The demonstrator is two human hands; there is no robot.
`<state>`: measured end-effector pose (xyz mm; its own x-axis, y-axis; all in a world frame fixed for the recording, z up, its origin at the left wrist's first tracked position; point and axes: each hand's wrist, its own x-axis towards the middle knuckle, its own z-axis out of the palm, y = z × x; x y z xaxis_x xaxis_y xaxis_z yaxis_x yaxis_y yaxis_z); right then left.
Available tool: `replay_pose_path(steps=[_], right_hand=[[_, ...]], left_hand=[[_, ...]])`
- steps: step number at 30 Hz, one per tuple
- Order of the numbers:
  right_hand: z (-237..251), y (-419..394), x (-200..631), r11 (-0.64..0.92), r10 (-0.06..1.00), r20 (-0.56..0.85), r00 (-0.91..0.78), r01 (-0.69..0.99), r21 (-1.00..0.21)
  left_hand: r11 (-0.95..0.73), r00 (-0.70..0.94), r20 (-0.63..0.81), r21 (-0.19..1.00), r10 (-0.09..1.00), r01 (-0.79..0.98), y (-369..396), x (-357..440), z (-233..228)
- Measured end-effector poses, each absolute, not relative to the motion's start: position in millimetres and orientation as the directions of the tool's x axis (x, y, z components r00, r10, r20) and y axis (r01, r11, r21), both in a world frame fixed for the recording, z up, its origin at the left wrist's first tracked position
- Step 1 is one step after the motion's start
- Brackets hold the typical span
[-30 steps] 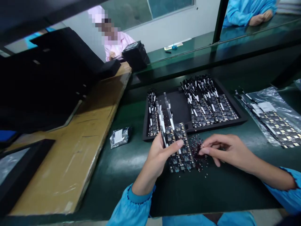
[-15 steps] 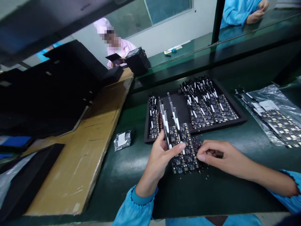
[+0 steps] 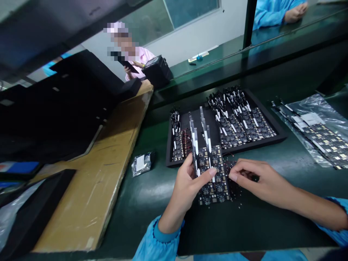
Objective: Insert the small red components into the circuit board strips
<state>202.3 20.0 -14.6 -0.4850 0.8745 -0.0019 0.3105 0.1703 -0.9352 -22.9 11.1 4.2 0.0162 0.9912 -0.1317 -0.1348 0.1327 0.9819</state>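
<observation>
Left hand [image 3: 187, 179]: closed on a fan of boards [image 3: 210, 174], thumb across the face and fingers behind, the set tilted up off the bench [image 3: 152, 195], seemingly so the faces show. Boards are thin, dark, rigid strips studded with small metallic parts, each ending in a white tab that sticks up away from the wrist. Right hand [image 3: 254, 179]: fingers curled, tips pinched low just beside the boards' right edge, over a scatter of tiny dark bits [image 3: 235, 188] on the bench; whether it holds one I cannot tell. Beyond the hands, a shallow black tray [image 3: 280, 136] holds more boards laid in overlapping rows. Right: further boards on clear crinkled bags [image 3: 318, 108]. Left: a small silvery pouch [image 3: 141, 163], then a flat cardboard sheet [image 3: 89, 188]. Bench surface is dark green, smooth, faintly glossy.
</observation>
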Motion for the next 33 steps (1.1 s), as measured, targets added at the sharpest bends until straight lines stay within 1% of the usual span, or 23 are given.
replay_pose_path(steps=[9, 14, 19, 25, 29, 33], right_hand=[[-17.4, 21.7, 201.9, 0.117, 0.861, -0.065, -0.504, 0.32, -0.94], [-17.2, 22.7, 200.5, 0.111, 0.866, -0.035, -0.499, 0.258, -0.96], [-12.9, 24.1, 201.2, 0.061, 0.843, -0.098, -0.53, 0.275, -0.959], [-16.2, 23.3, 200.9, 0.033, 0.843, -0.108, -0.527, 0.25, -0.968], [-18.4, 24.0, 200.8, 0.037, 0.838, -0.082, -0.539, 0.206, -0.978], [-16.2, 24.6, 200.7, -0.014, 0.834, -0.11, -0.541, 0.179, -0.984]], left_hand=[[0.169, 0.053, -0.165, 0.982, 0.985, -0.083, 7.7, -23.8, 3.1], [0.161, 0.062, -0.158, 0.985, 0.985, -0.054, 6.7, -24.7, 2.5], [0.177, 0.08, -0.173, 0.983, 0.982, -0.048, 5.8, -24.9, 4.5], [0.229, 0.075, -0.222, 0.968, 0.972, -0.101, 6.9, -23.9, 1.7], [0.253, 0.062, -0.246, 0.954, 0.967, -0.157, 8.0, -21.7, -2.1], [0.256, 0.057, -0.25, 0.957, 0.967, -0.14, 7.8, -20.4, -1.8]])
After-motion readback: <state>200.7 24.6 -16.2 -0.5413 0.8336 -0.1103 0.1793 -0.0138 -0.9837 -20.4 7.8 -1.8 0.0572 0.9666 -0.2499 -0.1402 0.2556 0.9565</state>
